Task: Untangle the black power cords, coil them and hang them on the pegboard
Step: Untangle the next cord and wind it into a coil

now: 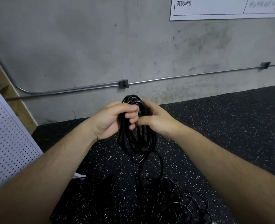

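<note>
Coiling one cord at chest height, over the heap

Head view: the left hand (pixel 112 120) is clenched round the top of a black cord coil (pixel 138 143), likely to keep the loops bunched. The right hand (pixel 157 120) grasps the same loops from the right, apparently laying on the next turn. The coil hangs free between the forearms, and one strand trails down to the tangled cords (pixel 165 199) on the near floor. The pegboard (pixel 5 139) leans at the left, well apart; hanging is not yet done.
</note>
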A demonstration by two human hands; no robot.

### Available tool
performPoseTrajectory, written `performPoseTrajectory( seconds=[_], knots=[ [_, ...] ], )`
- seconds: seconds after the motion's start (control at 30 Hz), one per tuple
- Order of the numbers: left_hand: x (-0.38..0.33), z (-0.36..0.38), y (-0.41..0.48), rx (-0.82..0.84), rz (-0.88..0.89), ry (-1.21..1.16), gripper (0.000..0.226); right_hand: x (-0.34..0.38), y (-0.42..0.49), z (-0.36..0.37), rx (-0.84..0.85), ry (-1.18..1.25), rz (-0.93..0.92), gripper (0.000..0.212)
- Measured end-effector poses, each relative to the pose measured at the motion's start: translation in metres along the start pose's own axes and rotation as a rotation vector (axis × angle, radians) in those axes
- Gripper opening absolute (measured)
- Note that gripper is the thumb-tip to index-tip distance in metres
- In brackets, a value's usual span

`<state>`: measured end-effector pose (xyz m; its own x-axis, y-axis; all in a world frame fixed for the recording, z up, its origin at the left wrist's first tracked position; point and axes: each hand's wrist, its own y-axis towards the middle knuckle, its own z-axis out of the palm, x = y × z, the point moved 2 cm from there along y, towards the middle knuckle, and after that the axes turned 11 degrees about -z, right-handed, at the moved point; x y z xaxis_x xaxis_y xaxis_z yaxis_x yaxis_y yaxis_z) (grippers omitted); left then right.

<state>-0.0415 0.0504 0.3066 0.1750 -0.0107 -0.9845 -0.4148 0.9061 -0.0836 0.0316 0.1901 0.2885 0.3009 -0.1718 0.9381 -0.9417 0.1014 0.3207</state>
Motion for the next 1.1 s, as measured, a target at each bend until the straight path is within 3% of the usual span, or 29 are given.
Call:
performPoseTrajectory(
  seconds=[0.13,0.23,0.33,0.4,0.47,0.57,0.63,0.73,0.8,0.87,0.93,1.1],
  knots=[
    [0.006,-0.005,-0.002,0.013,-0.034,0.042,0.018,0.004,0.002,0.001,-0.090,-0.026,0.053,0.011],
    [0.012,-0.002,-0.004,-0.026,-0.054,0.171,0.024,0.003,0.007,-0.001,-0.222,0.040,0.084,0.020],
    [0.011,0.006,0.000,-0.071,0.005,0.080,0.029,0.013,0.009,0.003,-0.274,0.122,0.068,0.010],
    [0.010,0.010,0.005,-0.169,0.095,0.091,0.035,0.017,0.008,0.002,-0.251,0.001,0.001,0.004],
    [0.008,0.014,0.006,-0.240,0.148,0.139,0.042,0.015,0.005,-0.006,-0.205,-0.092,-0.014,0.021],
    [-0.001,0.011,0.006,-0.293,0.183,0.158,0.041,0.003,-0.005,-0.024,-0.061,0.000,0.069,0.077],
    [-0.010,0.007,0.005,-0.326,0.217,0.136,0.039,-0.006,-0.014,-0.030,-0.010,-0.102,0.120,0.099],
    [-0.019,-0.002,0.003,-0.415,0.253,0.075,0.038,-0.014,-0.024,-0.029,-0.013,-0.237,0.159,0.085],
    [-0.022,-0.008,0.001,-0.465,0.273,0.035,0.038,-0.019,-0.025,-0.020,0.099,-0.260,0.172,0.071],
    [-0.024,-0.013,-0.001,-0.506,0.286,-0.003,0.038,-0.025,-0.023,-0.013,0.141,-0.293,0.139,0.041],
    [-0.024,-0.017,-0.002,-0.534,0.293,-0.045,0.038,-0.029,-0.018,-0.011,0.070,-0.384,0.102,0.014],
    [-0.019,-0.026,-0.002,-0.546,0.252,-0.177,0.036,-0.034,-0.013,-0.010,-0.048,-0.512,0.038,0.021]
  ],
)
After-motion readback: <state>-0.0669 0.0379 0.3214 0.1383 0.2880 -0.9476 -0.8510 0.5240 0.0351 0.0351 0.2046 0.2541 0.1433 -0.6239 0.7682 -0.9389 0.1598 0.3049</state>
